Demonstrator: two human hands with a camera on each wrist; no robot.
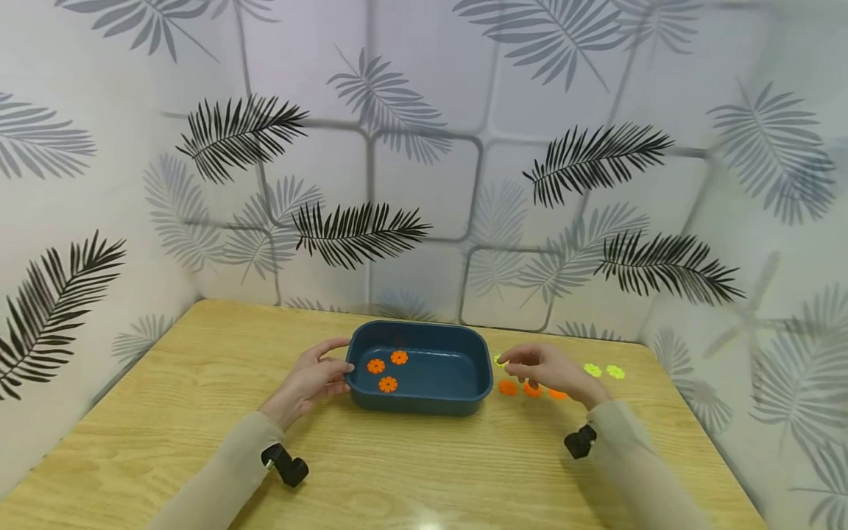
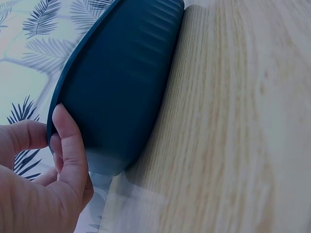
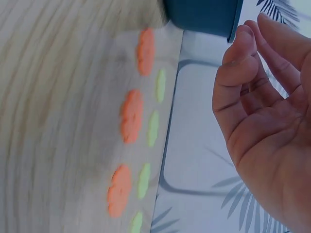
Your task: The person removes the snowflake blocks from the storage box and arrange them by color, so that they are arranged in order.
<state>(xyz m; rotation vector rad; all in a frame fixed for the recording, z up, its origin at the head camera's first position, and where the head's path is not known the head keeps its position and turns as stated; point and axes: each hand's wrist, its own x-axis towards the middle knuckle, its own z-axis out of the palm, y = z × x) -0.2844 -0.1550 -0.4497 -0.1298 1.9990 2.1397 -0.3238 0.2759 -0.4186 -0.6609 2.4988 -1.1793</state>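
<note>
A dark blue rectangular bin [image 1: 424,404] stands on the table with three orange flower-shaped pieces [image 1: 388,384] on its floor toward the left. My left hand [image 1: 319,377] holds the bin's left rim. In the left wrist view the thumb and fingers [image 2: 70,145] pinch the rim from both sides. My right hand [image 1: 546,368] hovers just right of the bin, fingers loosely bent and nothing visible in them. Beneath and beside it lie three orange flower pieces [image 3: 131,116] in a row, alongside several yellow-green flower pieces [image 3: 153,128]. In the head view the hand covers some of these.
The wood-grain table [image 1: 424,471] ends at the back against a wall covering [image 1: 424,184] printed with grey and black leaves. Two yellow-green pieces [image 1: 615,372] lie at the far right of their row. A black wrist mount [image 1: 580,442] sits on each sleeve.
</note>
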